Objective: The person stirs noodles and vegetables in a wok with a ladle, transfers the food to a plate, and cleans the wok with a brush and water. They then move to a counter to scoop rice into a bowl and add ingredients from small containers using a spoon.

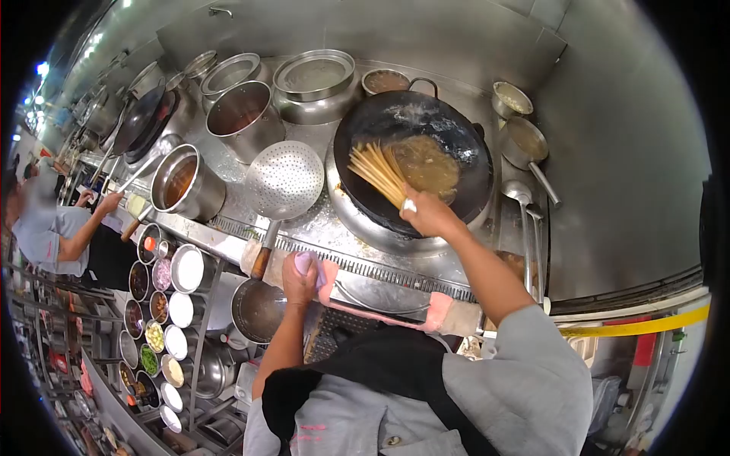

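My right hand is closed around the base of a bamboo wok brush, a bundle of thin pale sticks. The brush's splayed ends lie over the left inner side of a large black wok. Brownish, cloudy liquid pools in the wok beside the sticks. At the stove's front edge, my left hand grips a light purple cloth. Just left of that hand is the wooden handle of a perforated skimmer, which lies on the steel stove top.
Steel pots stand behind and left of the skimmer. Right of the wok are a small strainer, a saucepan and ladles. Ingredient bowls fill a rack at lower left. A co-worker holds a long-handled ladle at far left.
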`<move>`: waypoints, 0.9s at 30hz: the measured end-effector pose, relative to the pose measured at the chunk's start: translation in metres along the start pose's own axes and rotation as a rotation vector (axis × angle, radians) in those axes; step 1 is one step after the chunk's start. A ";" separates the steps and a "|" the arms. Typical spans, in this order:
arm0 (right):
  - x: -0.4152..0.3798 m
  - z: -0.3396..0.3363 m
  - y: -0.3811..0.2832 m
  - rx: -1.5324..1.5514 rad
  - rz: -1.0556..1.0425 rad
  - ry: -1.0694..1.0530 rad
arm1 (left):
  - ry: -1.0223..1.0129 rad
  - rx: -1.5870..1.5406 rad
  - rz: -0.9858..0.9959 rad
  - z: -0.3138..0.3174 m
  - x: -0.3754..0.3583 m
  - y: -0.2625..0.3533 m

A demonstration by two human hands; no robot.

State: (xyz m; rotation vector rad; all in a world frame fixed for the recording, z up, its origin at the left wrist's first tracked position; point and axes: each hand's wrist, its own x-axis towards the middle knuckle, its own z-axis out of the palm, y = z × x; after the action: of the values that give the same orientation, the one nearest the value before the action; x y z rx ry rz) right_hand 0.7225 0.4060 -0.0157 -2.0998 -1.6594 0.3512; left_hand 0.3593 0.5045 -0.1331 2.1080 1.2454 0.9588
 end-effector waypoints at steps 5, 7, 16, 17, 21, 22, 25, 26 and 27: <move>0.051 -0.048 -0.028 0.341 0.318 -0.127 | 0.009 -0.019 -0.019 0.001 -0.001 0.002; 0.083 -0.021 -0.011 0.256 0.459 0.104 | -0.004 -0.040 -0.033 0.000 -0.002 0.005; -0.009 -0.085 -0.003 0.176 0.323 -0.199 | 0.017 -0.008 -0.027 0.001 -0.001 0.003; -0.003 -0.095 0.004 0.204 0.440 -0.220 | 0.020 -0.010 -0.022 0.001 -0.002 0.002; 0.075 -0.021 0.066 -0.003 0.396 0.184 | 0.003 0.000 -0.051 -0.002 -0.001 0.011; 0.075 -0.006 0.054 -0.054 0.303 0.159 | 0.017 0.016 -0.043 -0.002 -0.001 0.013; 0.057 0.006 0.015 -0.007 0.058 0.186 | 0.010 -0.064 -0.068 -0.001 0.000 0.013; 0.057 -0.010 0.001 -0.001 0.056 0.192 | -0.006 -0.071 -0.085 -0.002 -0.001 0.013; 0.059 -0.016 -0.006 0.011 0.052 0.190 | 0.014 -0.062 -0.029 -0.002 -0.003 0.011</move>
State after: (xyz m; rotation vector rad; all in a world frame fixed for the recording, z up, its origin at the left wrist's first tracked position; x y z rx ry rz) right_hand 0.7398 0.4613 0.0051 -2.0997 -1.4931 0.1707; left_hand 0.3627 0.4974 -0.1252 2.0338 1.2344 0.9888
